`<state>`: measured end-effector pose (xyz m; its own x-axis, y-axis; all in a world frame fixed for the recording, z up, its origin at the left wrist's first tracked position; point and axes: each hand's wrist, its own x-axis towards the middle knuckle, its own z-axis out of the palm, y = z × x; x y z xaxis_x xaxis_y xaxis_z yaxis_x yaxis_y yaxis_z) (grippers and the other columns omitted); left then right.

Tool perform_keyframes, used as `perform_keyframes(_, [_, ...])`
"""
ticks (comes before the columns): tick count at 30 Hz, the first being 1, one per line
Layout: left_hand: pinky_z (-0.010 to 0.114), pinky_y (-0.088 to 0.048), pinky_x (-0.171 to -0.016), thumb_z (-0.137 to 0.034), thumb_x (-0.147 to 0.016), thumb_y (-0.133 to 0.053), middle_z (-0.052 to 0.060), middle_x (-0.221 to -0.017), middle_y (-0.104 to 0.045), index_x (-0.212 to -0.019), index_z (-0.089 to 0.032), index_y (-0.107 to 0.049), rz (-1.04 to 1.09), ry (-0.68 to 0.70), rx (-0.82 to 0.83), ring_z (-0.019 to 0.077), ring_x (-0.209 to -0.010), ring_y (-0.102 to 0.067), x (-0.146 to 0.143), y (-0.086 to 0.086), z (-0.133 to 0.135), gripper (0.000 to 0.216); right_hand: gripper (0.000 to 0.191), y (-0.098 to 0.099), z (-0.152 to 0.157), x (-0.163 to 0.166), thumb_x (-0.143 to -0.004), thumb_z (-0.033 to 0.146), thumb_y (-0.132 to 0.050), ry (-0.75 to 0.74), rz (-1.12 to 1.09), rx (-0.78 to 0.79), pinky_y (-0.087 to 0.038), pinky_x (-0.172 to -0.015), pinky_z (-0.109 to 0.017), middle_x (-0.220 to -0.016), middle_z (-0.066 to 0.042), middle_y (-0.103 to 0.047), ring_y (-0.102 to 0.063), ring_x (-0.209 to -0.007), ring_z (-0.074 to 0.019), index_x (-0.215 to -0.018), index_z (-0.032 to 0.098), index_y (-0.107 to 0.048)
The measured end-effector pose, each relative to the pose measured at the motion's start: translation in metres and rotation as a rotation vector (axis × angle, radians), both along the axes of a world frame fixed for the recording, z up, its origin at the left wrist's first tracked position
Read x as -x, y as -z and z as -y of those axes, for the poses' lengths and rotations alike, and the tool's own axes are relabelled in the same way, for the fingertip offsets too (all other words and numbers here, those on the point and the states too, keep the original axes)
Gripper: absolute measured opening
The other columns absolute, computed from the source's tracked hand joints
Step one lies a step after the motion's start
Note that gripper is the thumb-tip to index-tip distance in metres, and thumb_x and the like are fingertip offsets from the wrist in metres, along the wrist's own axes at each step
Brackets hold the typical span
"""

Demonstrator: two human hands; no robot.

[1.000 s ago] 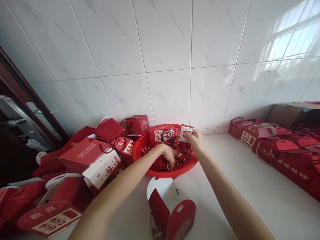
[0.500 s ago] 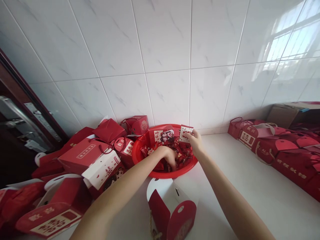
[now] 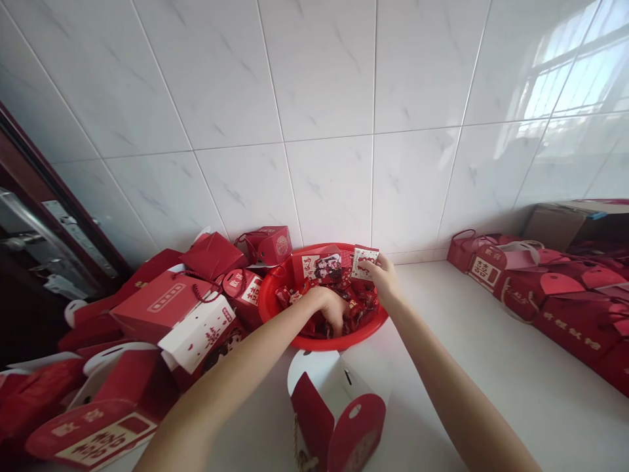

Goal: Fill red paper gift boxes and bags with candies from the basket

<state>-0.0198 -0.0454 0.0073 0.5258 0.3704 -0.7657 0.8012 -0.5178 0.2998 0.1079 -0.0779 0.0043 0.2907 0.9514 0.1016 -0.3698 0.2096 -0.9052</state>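
Observation:
A red plastic basket (image 3: pixel 358 341) holds a heap of red-wrapped sweets (image 3: pixel 366 303). Into that heap my left hand (image 3: pixel 333 308) reaches with fingers pointing down, its fingertips hidden among the wrappers. At the basket's back right, my right hand (image 3: pixel 383 272) is closed on the edge of a small white-and-red printed packet (image 3: pixel 362 261), held upright. A larger red printed box (image 3: pixel 319 264) leans inside the back of the basket. In front of the basket stands a red gift box (image 3: pixel 314 410) with its top flaps spread, a white inside and a rope handle.
Many red gift boxes (image 3: pixel 157 298) are piled on the left, close to my left forearm. More red boxes (image 3: pixel 555 308) are lined up on the right, beside a brown cardboard carton (image 3: pixel 555 226). A tiled wall (image 3: pixel 329 190) rises behind, and a door handle (image 3: pixel 29 219) is at far left.
My left hand has shifted very slightly in the sweets. My right hand still holds the packet in nearly the same place.

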Motion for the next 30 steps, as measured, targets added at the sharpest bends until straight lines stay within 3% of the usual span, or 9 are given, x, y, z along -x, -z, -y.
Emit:
perform_keyframes(10, [0.031, -0.054, -0.058, -0.021, -0.047, -0.079, 0.006, -0.078, -0.076, -0.087, -0.018, -0.078, 0.107, 0.073, -0.142, 0.0253, -0.069, -0.069, 0.000, -0.009, 0.010, 0.040, 0.019, 0.001, -0.002, 0.000, -0.056, 0.023, -0.066, 0.000, 0.011, 0.001, -0.055, -0.056, -0.027, -0.066, 0.003, -0.070, -0.065, -0.061, -0.0170, -0.075, 0.021, -0.063])
perform_keyframes(16, [0.027, -0.052, -0.059, -0.018, -0.051, -0.075, 0.002, -0.076, -0.075, -0.080, -0.018, -0.075, 0.264, -0.017, -0.177, 0.0216, -0.070, -0.068, 0.010, -0.018, 0.008, 0.028, 0.019, 0.000, -0.001, -0.001, -0.056, 0.022, -0.065, 0.006, -0.006, 0.002, -0.055, -0.057, -0.028, -0.066, 0.002, -0.070, -0.065, -0.061, -0.0171, -0.075, 0.020, -0.063])
perform_keyframes(19, [0.025, -0.050, -0.063, -0.014, -0.054, -0.071, -0.001, -0.070, -0.071, -0.072, -0.017, -0.072, 0.530, -0.155, -0.206, 0.0177, -0.069, -0.066, 0.022, -0.026, 0.003, 0.018, 0.018, -0.002, 0.000, -0.002, -0.056, 0.022, -0.065, 0.035, -0.014, 0.011, -0.053, -0.054, -0.026, -0.062, 0.003, -0.068, -0.064, -0.059, -0.0167, -0.073, 0.020, -0.061])
perform_keyframes(26, [0.025, -0.049, -0.066, -0.025, -0.053, -0.077, -0.003, -0.067, -0.066, -0.072, -0.015, -0.067, 1.193, -0.770, -0.356, 0.0130, -0.064, -0.061, 0.049, -0.037, -0.011, 0.024, 0.018, -0.003, -0.002, -0.003, -0.057, 0.021, -0.064, 0.097, -0.058, 0.014, -0.054, -0.057, -0.026, -0.066, 0.004, -0.067, -0.064, -0.062, -0.0159, -0.075, 0.021, -0.060])
perform_keyframes(30, [0.025, -0.050, -0.064, -0.032, -0.048, -0.083, -0.003, -0.065, -0.067, -0.075, -0.015, -0.070, 1.335, -0.903, -0.358, 0.0131, -0.062, -0.061, 0.049, -0.036, -0.012, 0.034, 0.019, -0.001, -0.002, -0.001, -0.058, 0.019, -0.064, 0.029, -0.013, 0.015, -0.055, -0.058, -0.027, -0.067, 0.003, -0.069, -0.065, -0.063, -0.0167, -0.076, 0.021, -0.061])
